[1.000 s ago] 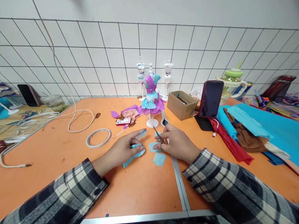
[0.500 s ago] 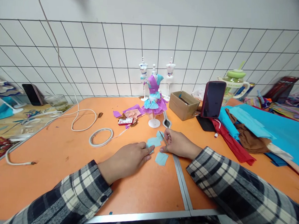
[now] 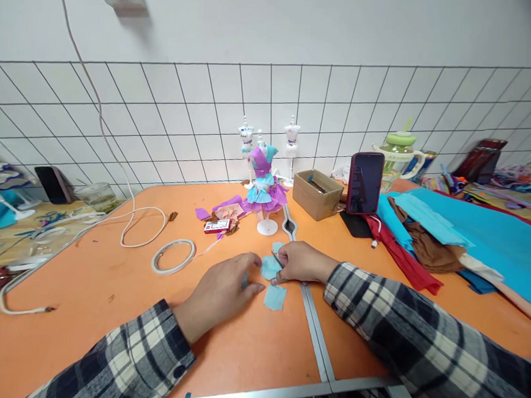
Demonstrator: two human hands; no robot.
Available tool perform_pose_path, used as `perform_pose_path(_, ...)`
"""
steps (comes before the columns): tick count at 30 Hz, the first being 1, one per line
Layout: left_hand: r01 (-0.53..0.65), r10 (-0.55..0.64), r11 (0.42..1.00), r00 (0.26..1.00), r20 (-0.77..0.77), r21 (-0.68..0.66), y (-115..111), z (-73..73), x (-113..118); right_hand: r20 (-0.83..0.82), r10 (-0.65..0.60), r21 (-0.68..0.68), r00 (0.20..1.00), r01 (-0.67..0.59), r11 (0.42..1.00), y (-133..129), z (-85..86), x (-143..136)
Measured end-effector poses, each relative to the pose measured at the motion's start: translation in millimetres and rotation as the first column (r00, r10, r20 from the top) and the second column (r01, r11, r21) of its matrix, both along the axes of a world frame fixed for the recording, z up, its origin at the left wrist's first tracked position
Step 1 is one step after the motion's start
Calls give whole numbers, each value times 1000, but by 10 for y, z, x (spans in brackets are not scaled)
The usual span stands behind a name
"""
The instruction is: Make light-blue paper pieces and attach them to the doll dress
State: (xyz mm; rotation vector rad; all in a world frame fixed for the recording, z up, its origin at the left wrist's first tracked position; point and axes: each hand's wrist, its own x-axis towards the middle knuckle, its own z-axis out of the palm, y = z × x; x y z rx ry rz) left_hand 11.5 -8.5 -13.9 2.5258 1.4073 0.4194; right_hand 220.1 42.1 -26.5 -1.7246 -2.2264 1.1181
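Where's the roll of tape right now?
In the head view, the tape roll lies on the orange table, left of and beyond the left hand.

This corner is looking like a small craft workroom for miniature clothes. On the orange table (image 3: 239, 364), a doll-sized dress form (image 3: 262, 169) is wearing a purple and light-blue outfit, and two white forms (image 3: 292, 136) are standing farther back. Small light-blue pieces (image 3: 275, 297) are lying near the middle, with a tape roll (image 3: 167, 271) and coloured scraps (image 3: 227, 212) to their left. On the right, folded sheets (image 3: 427, 246) in blue, brown and red are piling up. Behind, a white tiled wall (image 3: 184, 123) is closing off the far side.
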Motion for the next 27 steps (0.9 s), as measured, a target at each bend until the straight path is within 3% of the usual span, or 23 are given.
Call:
perform_pose_path(3,23,-21,999,999,-43,45,-12,43,0,-57,-1,-183,998,-10,983,72,15,-19)
perform_pose_path(8,165,-159,983,984,-78,80,-59,57,77,-162,14,-207,987,-48,977,113,-43,23)
perform_pose_path(10,210,-200,974,972,-121,81,-62,31,112,-195,-4,-142,981,-24,990,102,-88,47)
perform_pose_path(13,188,-168,977,970,-177,102,-8,-15,107,-181,18,70,983,-6,998,69,-132,69)
perform_pose_path(16,141,-112,982,971,-211,126,87,-40,30,-113,99,238,989,-70,969,37,-121,80)
perform_pose_path(19,113,-77,981,974,-215,158,148,-43,-44,-6,161,287,987,-152,946,38,-59,76)
perform_pose_path(21,101,-63,976,979,-191,194,154,-42,-58,60,190,221,980,-198,955,72,2,52)
perform_pose_path(24,128,-90,964,982,-168,232,146,-50,-28,100,262,-44,960,-259,965,178,95,-30)
perform_pose_path(27,200,-160,963,964,-214,179,158,-68,17,109,335,-286,936,-293,912,301,142,-121)
